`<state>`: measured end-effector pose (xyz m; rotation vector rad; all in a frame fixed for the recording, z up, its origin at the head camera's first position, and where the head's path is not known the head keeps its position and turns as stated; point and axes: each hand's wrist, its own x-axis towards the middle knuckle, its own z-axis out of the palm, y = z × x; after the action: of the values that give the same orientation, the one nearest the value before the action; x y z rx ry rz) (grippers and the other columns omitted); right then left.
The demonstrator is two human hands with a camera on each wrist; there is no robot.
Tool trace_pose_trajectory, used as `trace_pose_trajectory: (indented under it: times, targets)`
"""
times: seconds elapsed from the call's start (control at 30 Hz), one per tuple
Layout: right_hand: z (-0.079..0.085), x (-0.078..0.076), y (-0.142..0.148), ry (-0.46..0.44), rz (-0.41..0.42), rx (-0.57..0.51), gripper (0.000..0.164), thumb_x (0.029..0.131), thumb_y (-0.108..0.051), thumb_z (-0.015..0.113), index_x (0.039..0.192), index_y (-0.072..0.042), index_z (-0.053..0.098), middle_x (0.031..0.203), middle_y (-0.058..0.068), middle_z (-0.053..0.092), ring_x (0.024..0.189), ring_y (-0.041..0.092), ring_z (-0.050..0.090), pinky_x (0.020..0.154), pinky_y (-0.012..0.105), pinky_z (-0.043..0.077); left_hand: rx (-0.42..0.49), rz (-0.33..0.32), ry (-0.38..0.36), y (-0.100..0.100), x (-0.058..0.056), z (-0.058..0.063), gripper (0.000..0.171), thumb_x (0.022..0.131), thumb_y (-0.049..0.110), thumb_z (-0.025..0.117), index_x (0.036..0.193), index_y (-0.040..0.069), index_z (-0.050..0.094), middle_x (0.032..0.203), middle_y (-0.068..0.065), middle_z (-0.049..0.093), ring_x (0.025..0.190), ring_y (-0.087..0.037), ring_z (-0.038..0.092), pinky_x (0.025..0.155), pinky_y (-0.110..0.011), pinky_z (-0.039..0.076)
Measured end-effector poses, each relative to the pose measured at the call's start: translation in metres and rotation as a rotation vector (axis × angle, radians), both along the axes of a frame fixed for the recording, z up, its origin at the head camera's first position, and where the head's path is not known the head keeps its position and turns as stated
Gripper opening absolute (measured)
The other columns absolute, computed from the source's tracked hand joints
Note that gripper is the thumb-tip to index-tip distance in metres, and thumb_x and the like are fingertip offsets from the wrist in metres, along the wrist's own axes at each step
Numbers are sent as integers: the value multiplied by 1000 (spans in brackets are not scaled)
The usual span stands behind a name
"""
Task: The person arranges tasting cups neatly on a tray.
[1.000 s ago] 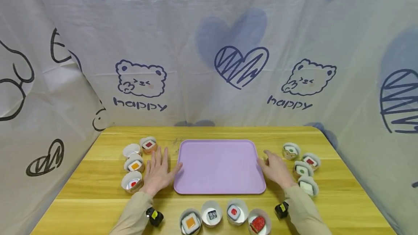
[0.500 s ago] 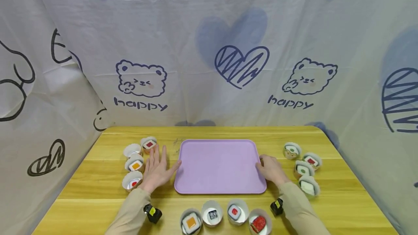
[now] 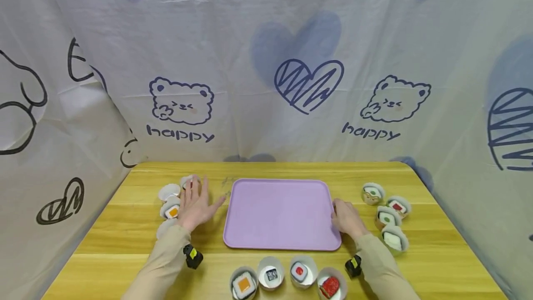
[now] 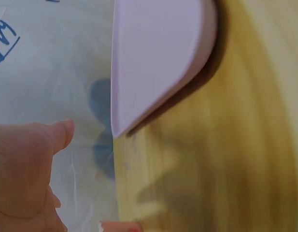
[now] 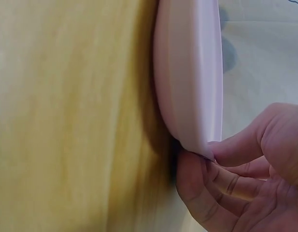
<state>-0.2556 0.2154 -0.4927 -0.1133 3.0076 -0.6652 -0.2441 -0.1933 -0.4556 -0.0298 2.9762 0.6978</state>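
Note:
A lilac tray lies on the wooden table in the head view. My right hand pinches its right rim; in the right wrist view the thumb is on the rim and bent fingers are under it. To the left of the tray, my left hand is spread with straight fingers and holds nothing. It partly covers some of the paper cups on that side. In the left wrist view, the left thumb stands apart from the tray's corner.
Paper cups with toy sushi stand left, right and in front: a cup with an orange-centred piece at left, a cup with a green-centred piece at right, and a cup with a red piece at front. A printed cloth hangs behind.
My right hand has moved from beside the tray's right rim to pinching it. My left hand has shifted forward and left, away from the tray's left rim. The tray has hardly moved.

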Motion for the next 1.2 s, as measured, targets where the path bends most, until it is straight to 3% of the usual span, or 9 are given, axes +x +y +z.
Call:
trace_pose_trajectory:
  times: [0.23,0.47,0.77,0.97,1.2]
  targets:
    - [0,3,1,2,-6,19,14,91,-3,56,103,4,59,91,17,65,84,30,63,74,45,53,-2,27,-27,-19,-24,9,96,99,57,46,160,-1,-1,164,-30,-18,152,-50,-16,123,-62,-9]
    - [0,6,4,4,-7,8,17,90,-3,56,106,4,57,94,18,66,87,32,64,76,46,54,-8,87,-78,-36,-44,16,98,98,50,52,159,-1,-4,159,-35,-23,149,-53,-21,121,-62,-13]
    - [1,9,3,-10,-30,-9,19,91,-4,56,108,4,57,97,20,66,90,34,64,78,47,54,4,159,-156,-44,-52,25,102,96,48,56,159,2,-10,159,-36,-23,149,-52,-21,121,-61,-14]
    - [1,11,1,-15,-32,-23,18,90,-3,55,107,4,57,96,19,65,87,32,63,77,46,54,-1,228,-205,-49,-54,24,105,93,55,59,161,10,-7,162,-35,-14,151,-53,-15,120,-70,2]
    - [-1,11,3,-3,-38,-29,18,89,-2,56,106,4,58,95,19,66,85,30,63,76,45,54,-49,207,-212,-49,-51,27,101,92,46,60,159,-1,1,160,-41,1,150,-56,-4,124,-62,-4]
